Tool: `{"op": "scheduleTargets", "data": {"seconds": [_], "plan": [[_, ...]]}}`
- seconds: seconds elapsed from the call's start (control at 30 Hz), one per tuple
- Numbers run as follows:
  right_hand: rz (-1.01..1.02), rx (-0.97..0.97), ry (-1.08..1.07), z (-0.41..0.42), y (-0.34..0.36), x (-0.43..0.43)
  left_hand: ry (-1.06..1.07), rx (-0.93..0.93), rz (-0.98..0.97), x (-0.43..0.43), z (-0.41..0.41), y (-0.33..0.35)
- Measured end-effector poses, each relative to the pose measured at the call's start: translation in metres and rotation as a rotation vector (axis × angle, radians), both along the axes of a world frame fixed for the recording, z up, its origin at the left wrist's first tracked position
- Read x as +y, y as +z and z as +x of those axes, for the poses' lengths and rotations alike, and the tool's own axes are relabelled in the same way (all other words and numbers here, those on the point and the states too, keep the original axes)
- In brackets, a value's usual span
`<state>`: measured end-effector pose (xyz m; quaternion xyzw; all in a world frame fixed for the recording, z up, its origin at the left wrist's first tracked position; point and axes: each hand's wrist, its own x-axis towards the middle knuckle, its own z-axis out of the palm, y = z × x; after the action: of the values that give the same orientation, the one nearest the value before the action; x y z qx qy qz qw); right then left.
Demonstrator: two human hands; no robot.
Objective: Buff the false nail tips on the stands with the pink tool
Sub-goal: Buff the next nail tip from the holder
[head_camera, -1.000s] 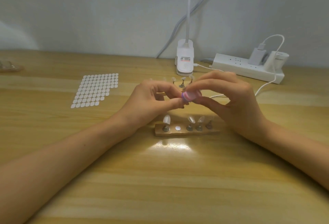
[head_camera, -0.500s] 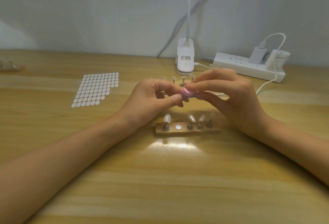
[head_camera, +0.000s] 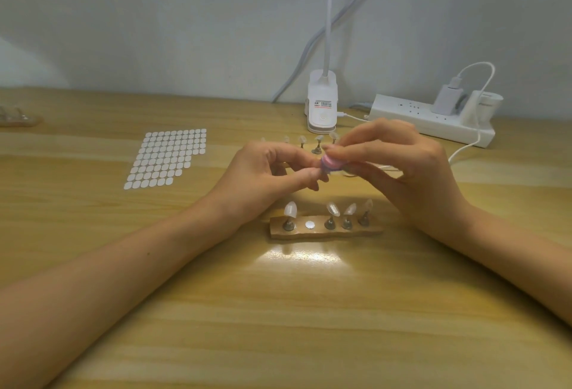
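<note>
right hand (head_camera: 402, 169): raised off the table, thumb and fingers curled, pinching the pink tool at the fingertips.
pink tool (head_camera: 330, 163): small and round-ended, pink with a paler band; held in the air between the two hands, at 12 o'clock from the wooden block.
left hand (head_camera: 272, 172): raised too, at 9 o'clock from the tool; thumb and forefinger curled into a pinch right against the tool's end. Cannot tell what sits between them; only a pale sliver shows just under the tool.
wooden block (head_camera: 373, 230): long and low, lying flat on the table at 6 o'clock from the hands, apart from both.
nail tips (head_camera: 333, 208): four pale, translucent tips, each upright on a small metal peg on the block; one at the 9 o'clock end, three close together toward the 3 o'clock end.
white disc (head_camera: 309, 225): flat on the block, between the lone tip and the group of three.
far stands (head_camera: 317, 144): a row of small pegs with pale tips at 12 o'clock beyond the hands, partly hidden by them.
sticker sheet (head_camera: 167, 158): rows of white oval dots, at 10 o'clock from the block, well apart.
lamp clamp (head_camera: 322, 104): white, at 12 o'clock by the wall, its stem rising out of view.
power strip (head_camera: 430, 119): white, at 2 o'clock, with a charger (head_camera: 445, 99) plugged in.
table (head_camera: 278, 311): light wood, with a bright glare patch just at 6 o'clock from the block.
</note>
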<state>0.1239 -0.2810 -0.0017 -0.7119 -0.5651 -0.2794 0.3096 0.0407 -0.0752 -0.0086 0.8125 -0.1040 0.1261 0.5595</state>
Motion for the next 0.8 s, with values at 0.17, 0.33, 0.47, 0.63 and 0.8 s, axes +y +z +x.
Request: {"op": "scheduleTargets", "data": {"seconds": [0.17, 0.33, 0.47, 0.63, 0.8], "plan": [[0.011, -0.006, -0.006, 0.0006, 0.0007, -0.0008, 0.014, 0.006, 0.002, -0.0008, -0.0005, 0.0013], [-0.011, -0.022, 0.004, -0.0001, -0.0005, 0.0003, -0.002, 0.008, -0.004, 0.0015, 0.0010, -0.0022], [0.014, 0.016, -0.001, 0.0028, 0.0005, -0.0010, -0.022, 0.019, -0.035, 0.0026, 0.0004, -0.0018], [-0.006, -0.003, 0.018, -0.0027, -0.0017, -0.0022, -0.018, 0.013, 0.001, 0.0025, 0.0012, -0.0028], [0.008, -0.009, -0.003, 0.0012, 0.0009, -0.0014, -0.011, 0.019, -0.032, 0.0021, 0.0021, -0.0027]]}}
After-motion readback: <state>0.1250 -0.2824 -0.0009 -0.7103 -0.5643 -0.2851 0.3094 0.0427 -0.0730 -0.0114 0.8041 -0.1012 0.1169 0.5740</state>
